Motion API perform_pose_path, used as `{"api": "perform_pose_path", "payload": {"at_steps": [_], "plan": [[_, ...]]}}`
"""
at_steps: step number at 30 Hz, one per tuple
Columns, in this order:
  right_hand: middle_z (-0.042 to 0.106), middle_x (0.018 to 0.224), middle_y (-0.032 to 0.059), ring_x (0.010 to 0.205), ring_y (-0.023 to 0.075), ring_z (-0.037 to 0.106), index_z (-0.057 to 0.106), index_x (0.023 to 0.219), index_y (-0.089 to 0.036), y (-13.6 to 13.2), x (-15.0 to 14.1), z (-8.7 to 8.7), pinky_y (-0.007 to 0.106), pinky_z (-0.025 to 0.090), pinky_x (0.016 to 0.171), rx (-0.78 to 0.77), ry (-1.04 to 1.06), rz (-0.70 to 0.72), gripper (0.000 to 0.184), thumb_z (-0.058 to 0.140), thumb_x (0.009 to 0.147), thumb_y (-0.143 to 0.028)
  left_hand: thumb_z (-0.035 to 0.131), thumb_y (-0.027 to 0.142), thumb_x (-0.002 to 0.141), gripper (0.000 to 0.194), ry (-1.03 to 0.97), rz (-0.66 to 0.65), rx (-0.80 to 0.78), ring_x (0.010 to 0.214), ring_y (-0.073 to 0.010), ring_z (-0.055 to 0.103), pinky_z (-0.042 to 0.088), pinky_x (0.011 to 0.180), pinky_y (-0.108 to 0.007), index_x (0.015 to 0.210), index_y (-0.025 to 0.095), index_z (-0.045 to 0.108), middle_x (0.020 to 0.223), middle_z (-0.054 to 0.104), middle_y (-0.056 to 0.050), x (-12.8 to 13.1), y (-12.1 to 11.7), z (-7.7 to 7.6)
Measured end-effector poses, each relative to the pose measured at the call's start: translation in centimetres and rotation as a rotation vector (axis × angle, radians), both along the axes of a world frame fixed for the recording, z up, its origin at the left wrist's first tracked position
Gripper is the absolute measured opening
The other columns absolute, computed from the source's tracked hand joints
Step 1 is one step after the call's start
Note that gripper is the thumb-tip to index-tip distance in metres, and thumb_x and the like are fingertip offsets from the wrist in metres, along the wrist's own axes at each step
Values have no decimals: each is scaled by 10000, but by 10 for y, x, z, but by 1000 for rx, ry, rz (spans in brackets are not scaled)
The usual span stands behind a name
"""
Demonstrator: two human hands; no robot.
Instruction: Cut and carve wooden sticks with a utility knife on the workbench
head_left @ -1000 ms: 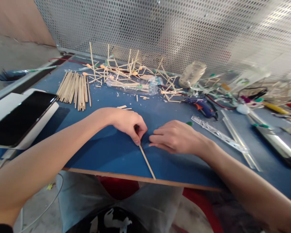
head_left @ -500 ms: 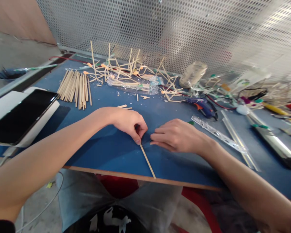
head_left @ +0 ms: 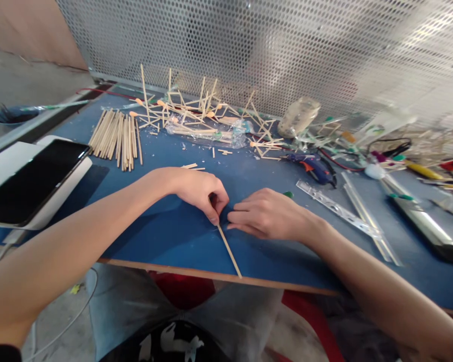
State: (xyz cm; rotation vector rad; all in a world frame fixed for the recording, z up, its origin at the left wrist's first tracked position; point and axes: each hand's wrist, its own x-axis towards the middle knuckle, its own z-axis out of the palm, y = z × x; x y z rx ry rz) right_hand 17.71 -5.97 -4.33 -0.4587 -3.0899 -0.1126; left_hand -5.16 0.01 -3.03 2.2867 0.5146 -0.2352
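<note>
My left hand point(head_left: 204, 193) pinches one end of a thin wooden stick point(head_left: 230, 252) between thumb and fingertips. The stick slants down toward the front edge of the blue table point(head_left: 166, 241), its free end close to that edge. Just right of it, my right hand point(head_left: 266, 213) hovers low over the tabletop, fingers drawn together, a small gap from the left fingertips. Whatever the right fingers may hold is hidden. Behind my left wrist lie short stick pieces point(head_left: 191, 166).
Loose sticks point(head_left: 115, 138) lie in a pile at left, near a phone point(head_left: 33, 181). Stick frames point(head_left: 189, 108) stand at the back. A glass jar point(head_left: 299, 118), a glue gun point(head_left: 315, 168), a clear ruler point(head_left: 335, 208) and a utility knife point(head_left: 425, 223) are on the right.
My right hand has shifted slightly left, closer to the left hand and the stick. My left hand still pinches the stick in nearly the same place.
</note>
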Motion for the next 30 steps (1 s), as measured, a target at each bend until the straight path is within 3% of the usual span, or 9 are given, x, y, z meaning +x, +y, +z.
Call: {"api": "perform_pose_path", "payload": {"at_steps": [6,16,30], "plan": [[626,715,-23,585,121,509,572,860,-210,-8,1,4,340,176,558,52,-30,-62,282,411,1058,-328,769,420,778,186,-14,-1,3,753,-111,629,395,651,-216,839,247,743,845,744,43,0,0,-1],[647,751,1,619,119,518,586,887,-206,-1,1,2,329,179,569,-6,-33,-15,342,345,1080,-354,763,428,788,196,-2,6,2,747,-110,630,402,664,-220,841,241,741,849,744,40,0,0,0],[625,692,-14,592,122,532,565,851,-214,-3,5,7,329,181,558,-9,-52,-74,376,328,1084,-389,763,413,797,174,-7,-4,4,765,-106,637,405,671,-210,835,244,743,858,747,45,0,0,0]]}}
